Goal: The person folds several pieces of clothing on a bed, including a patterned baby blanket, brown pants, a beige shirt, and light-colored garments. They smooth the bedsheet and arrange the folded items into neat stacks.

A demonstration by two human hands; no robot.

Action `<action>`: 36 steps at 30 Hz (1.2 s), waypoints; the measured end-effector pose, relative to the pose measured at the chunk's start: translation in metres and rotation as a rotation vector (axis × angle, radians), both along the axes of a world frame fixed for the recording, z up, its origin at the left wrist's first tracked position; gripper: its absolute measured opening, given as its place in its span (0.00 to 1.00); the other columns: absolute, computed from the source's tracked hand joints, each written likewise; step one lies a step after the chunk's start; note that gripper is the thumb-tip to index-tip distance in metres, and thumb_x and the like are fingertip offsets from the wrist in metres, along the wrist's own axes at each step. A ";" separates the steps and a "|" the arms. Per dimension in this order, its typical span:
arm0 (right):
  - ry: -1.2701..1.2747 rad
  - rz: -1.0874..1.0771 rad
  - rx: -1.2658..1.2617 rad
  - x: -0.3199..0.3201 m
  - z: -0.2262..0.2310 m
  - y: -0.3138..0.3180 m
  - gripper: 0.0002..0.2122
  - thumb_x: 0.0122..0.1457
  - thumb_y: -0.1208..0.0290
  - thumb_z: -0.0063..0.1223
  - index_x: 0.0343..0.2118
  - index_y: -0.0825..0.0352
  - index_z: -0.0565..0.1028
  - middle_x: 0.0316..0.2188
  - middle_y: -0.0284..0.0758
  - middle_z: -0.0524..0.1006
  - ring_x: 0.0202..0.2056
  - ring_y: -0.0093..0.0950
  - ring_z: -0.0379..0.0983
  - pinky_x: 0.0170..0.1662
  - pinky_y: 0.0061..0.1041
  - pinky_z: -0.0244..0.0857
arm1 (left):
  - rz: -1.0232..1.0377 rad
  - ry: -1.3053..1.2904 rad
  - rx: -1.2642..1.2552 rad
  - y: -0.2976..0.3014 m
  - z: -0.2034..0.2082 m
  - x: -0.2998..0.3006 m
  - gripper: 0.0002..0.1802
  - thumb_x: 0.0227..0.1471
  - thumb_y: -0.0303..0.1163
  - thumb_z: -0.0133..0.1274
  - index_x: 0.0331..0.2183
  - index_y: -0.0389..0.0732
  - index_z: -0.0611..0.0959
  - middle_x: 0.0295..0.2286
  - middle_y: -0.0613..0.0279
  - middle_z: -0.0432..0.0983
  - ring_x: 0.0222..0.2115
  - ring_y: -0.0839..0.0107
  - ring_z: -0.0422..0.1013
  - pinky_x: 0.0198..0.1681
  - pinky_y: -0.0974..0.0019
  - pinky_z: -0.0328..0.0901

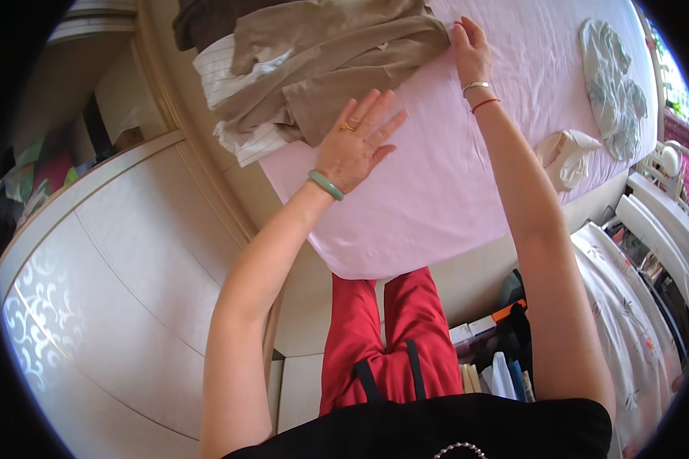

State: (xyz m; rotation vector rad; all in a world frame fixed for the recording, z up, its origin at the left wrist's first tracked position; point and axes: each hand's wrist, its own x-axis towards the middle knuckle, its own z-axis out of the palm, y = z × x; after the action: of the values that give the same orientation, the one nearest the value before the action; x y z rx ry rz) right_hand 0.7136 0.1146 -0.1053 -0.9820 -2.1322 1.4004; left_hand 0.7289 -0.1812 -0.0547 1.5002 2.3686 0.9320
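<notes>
A brown garment [344, 73] lies loosely folded across the far left of the pink bed sheet [429, 191]. My left hand [356, 145] is palm down at its near edge, fingers stretched and spread, holding nothing. At the garment's right end is my right hand [473, 53], its fingers bent and closed at the cloth's edge; the fingertips are partly hidden. White pinstriped cloth [241, 145] sticks out from under the brown garment on the left. A darker brown piece [207, 23] lies behind it.
A pale green crumpled garment [614, 88] and a cream cloth [568, 159] lie on the bed's right side. At left stands a white cabinet [130, 283] with a patterned panel. Books and boxes [482, 336] sit below the bed edge, beside a floral white cloth [620, 306].
</notes>
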 end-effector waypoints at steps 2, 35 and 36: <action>-0.036 0.081 0.440 0.018 -0.015 -0.004 0.19 0.61 0.61 0.55 0.52 0.65 0.74 0.51 0.38 0.74 0.52 0.35 0.69 0.55 0.33 0.62 | 0.004 0.005 -0.103 0.000 -0.022 0.012 0.37 0.53 0.42 0.57 0.63 0.53 0.65 0.65 0.59 0.52 0.65 0.59 0.51 0.65 0.49 0.50; 0.003 1.227 0.387 0.314 0.016 0.028 0.24 0.57 0.56 0.56 0.56 0.56 0.70 0.61 0.35 0.66 0.65 0.33 0.56 0.66 0.47 0.50 | -0.301 0.088 -0.335 0.077 -0.055 0.201 0.38 0.56 0.57 0.47 0.65 0.61 0.59 0.67 0.60 0.43 0.68 0.59 0.39 0.67 0.38 0.34; 0.069 1.388 0.434 0.339 0.019 0.028 0.23 0.57 0.58 0.55 0.55 0.55 0.71 0.61 0.35 0.66 0.65 0.33 0.56 0.66 0.45 0.51 | -0.369 -0.085 -0.466 0.051 -0.045 0.237 0.36 0.57 0.56 0.48 0.64 0.64 0.60 0.68 0.62 0.42 0.68 0.60 0.39 0.67 0.37 0.33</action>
State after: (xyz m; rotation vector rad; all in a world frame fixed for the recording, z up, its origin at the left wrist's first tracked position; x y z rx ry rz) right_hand 1.0530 0.1431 -0.0864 0.9157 -2.9225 1.1963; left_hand 0.9656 -0.1301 -0.0994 1.5781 1.9653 0.3224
